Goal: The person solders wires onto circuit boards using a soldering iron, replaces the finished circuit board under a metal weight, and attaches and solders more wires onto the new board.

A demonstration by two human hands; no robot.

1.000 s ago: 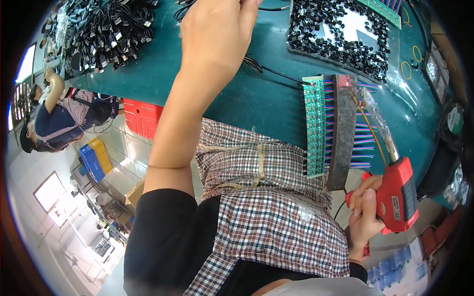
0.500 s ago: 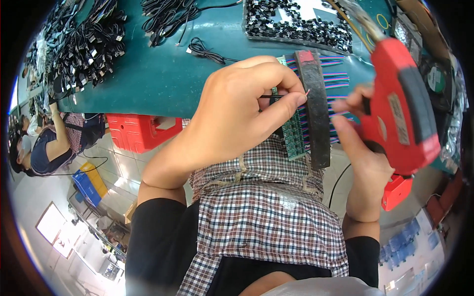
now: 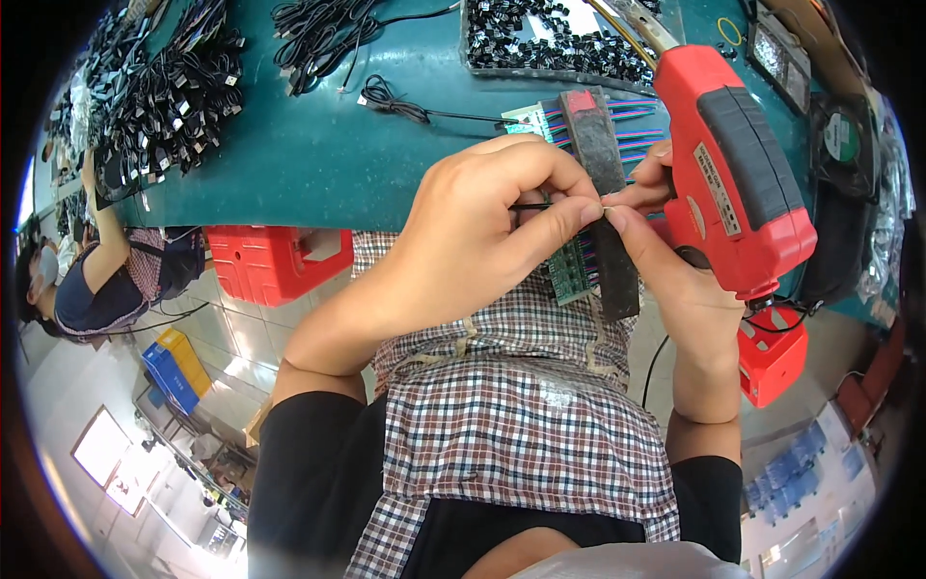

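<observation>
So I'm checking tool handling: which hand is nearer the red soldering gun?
Right. The right hand grips the red soldering gun; the left hand pinches a thin black wire beside it, left of the gun.

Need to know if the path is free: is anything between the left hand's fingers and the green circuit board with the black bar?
Nothing visible stands between them. The left hand is already at the green circuit board beside the black bar, pinching a thin black wire there. The right hand, holding the red tool, meets it fingertip to fingertip.
</observation>
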